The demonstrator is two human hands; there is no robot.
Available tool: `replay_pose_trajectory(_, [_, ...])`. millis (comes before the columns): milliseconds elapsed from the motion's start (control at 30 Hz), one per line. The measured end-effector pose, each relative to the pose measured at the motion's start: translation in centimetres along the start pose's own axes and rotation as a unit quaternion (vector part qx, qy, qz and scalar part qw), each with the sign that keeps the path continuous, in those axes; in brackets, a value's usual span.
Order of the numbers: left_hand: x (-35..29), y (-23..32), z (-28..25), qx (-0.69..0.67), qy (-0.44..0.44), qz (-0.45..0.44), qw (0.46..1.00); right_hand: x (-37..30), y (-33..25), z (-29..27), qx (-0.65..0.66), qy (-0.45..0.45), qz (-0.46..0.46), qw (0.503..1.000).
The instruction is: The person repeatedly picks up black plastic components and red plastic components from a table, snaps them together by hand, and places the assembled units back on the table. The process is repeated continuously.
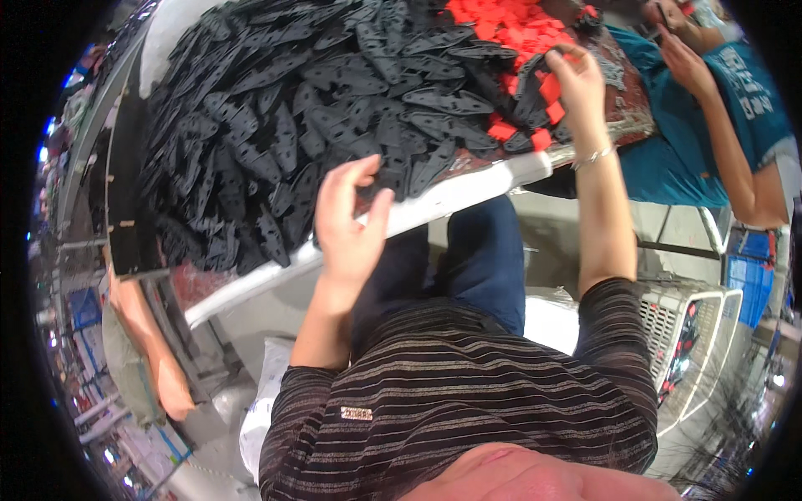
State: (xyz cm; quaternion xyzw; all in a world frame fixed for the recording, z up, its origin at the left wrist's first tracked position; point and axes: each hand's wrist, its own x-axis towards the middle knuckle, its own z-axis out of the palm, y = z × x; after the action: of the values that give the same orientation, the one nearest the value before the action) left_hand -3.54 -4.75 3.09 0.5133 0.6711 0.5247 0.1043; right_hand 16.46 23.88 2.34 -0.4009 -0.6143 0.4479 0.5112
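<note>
A large heap of flat black plastic parts, long with pointed ends and small holes, covers the table. My left hand is over its near edge, thumb and fingers apart, with nothing seen between them. To the right, my right hand reaches over small red plastic pieces. Its thumb and fingers close at the end of a black plastic part, which is tilted up; the fingers partly hide the grip. Several loose red pieces lie around this part.
A white padded edge runs along the table's front. A black board borders the heap's left side. At right, a co-worker in a teal shirt works with both hands raised. A white crate stands low at right; another person's arm shows at left.
</note>
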Motion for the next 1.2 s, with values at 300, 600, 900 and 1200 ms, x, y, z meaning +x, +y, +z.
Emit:
replay_pose_trajectory(300, [-2.1, -2.5, -4.4, 0.249, 0.009, -0.012, 0.968, -3.4, -0.5, 2.0, -0.38, 0.023, -0.329, 0.864])
replay_pose_trajectory(600, [-1.5, -3.0, -3.8, 0.293, -0.038, -0.023, 0.955, -12.7, -3.4, 2.7, -0.332, -0.254, -0.167, 0.893])
replay_pose_trajectory(900, [-2.2, -2.7, -2.8, -0.535, 0.037, -0.255, 0.804, -12.6, -1.9, 5.6, -0.488, -0.281, -0.278, 0.778])
replay_pose_trajectory(1200, [-2.5, -1.9, 0.5, -0.592, 0.018, -0.28, 0.755, -13.8, -4.8, 4.4, -0.166, -0.275, -0.02, 0.947])
